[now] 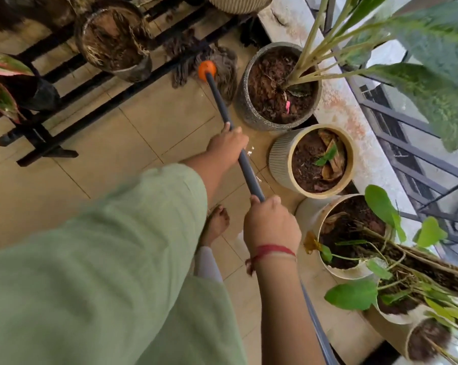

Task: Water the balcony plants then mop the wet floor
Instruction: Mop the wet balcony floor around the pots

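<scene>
A mop with a dark grey handle (pixel 220 101) and an orange collar (pixel 207 70) lies angled across the tiled floor (pixel 148 119). Its brown string head (pixel 222 67) rests on the tiles beside a speckled grey pot (pixel 242 101). My left hand (pixel 226 144) grips the handle about midway. My right hand (pixel 271 222), with a red thread at the wrist, holds it lower down. A thin film of water (pixel 252 151) glints on the tiles beside the handle.
Potted plants line the right side by the ledge (pixel 338 101): a ribbed cream pot (pixel 283 156) and a white pot (pixel 312 214). A black metal rack (pixel 64 111) with a dark pot (pixel 133 72) stands at left. My bare foot (pixel 217 222) is on the tiles.
</scene>
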Tool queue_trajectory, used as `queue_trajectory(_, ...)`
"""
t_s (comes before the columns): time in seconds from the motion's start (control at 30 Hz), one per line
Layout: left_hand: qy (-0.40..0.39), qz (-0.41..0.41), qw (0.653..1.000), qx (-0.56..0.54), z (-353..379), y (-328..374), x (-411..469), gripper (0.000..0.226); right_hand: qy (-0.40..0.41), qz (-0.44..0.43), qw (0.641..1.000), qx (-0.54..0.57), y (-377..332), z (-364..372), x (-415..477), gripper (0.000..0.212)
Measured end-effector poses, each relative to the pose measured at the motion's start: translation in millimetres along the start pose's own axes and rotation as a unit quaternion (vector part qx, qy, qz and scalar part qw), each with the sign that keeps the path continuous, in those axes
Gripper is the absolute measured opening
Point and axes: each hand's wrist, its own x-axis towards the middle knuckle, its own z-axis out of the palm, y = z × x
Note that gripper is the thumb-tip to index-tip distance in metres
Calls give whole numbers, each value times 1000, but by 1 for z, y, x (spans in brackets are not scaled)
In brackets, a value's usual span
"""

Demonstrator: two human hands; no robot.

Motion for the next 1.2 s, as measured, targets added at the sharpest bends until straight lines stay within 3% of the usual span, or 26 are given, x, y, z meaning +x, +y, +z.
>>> queue_trajectory(0.13, 6, 5, 1000, 10, -4, 7, 4, 25, -14, -13, 1000, -2, 12, -5, 9, 32)
queue_trajectory(0.27, -7, 16, 1000, 16, 27, 43, -44, 28, -58, -10, 998, -1, 70, -5, -33, 32)
queue_trajectory(0.5, -92, 43, 993, -60, 98, 100, -122, 35, -142, 58, 987, -53, 144, -9, -89, 34)
queue_trajectory(0.67, -110, 67, 981, -142, 123, 155, -112, 34, -107, 96, 979, -145, 182, -25, -82, 35)
queue_trajectory(0.93, -117, 116, 973, -161, 121, 146, -97, 14, -50, 104, 988, -107, 169, -4, -87, 32)
queue_trajectory(1.2, -165, 154, 974, 25, 96, 114, -127, 31, -46, 95, 987, -118, 131, 4, -113, 33)
